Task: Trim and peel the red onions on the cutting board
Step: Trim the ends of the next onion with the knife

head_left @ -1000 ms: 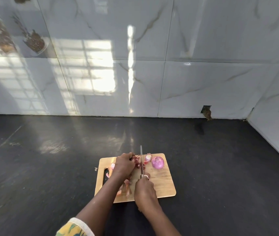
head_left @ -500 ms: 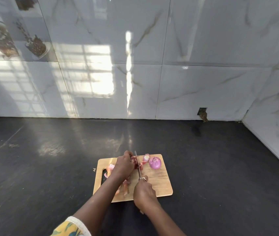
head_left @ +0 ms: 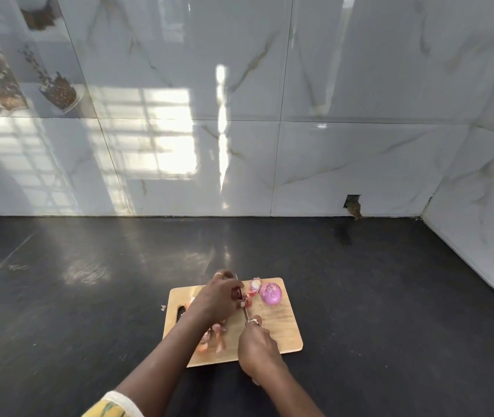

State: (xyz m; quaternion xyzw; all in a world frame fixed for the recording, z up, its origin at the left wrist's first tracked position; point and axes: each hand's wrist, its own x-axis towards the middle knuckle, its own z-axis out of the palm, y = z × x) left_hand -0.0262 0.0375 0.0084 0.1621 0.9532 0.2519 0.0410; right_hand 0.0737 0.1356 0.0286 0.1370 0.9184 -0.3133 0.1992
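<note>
Both hands full: your left hand [head_left: 215, 299] clutches the dark red onion [head_left: 236, 294], right hand [head_left: 256, 346] grips the slim steel knife [head_left: 245, 311]; trim thin.

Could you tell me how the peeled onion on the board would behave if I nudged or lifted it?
The peeled onion looks round and sits loose on the flat cutting board, so a nudge would probably roll it. Its smooth, skinless surface suggests it may be slippery to grip.
</note>
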